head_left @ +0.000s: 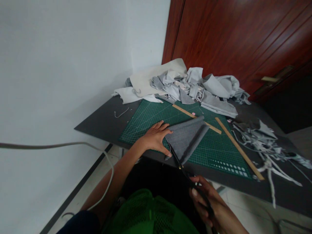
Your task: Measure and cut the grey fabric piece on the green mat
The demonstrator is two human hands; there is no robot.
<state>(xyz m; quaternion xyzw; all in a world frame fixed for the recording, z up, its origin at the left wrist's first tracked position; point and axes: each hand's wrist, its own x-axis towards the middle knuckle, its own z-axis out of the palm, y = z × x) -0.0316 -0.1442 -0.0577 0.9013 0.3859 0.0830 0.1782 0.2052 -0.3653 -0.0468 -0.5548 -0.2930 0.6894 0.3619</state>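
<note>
A piece of grey fabric (186, 136) lies on the green cutting mat (143, 118) near the table's front edge. My left hand (156, 138) rests on the mat with its fingers spread, the fingertips and thumb at the left edge of the fabric. My right hand (203, 198) is wrapped round the handles of black scissors (180, 166), below the table edge. The scissor blades reach up to the fabric's lower left edge, close to my left thumb. A small dark scrap sits beside that thumb.
Two wooden rulers (239, 148) lie on the mat, one partly under the fabric. Piled scraps (170, 84) line the table's back. Tangled strips (265, 143) lie at the right. A white cable (85, 143) crosses at left, over my left forearm.
</note>
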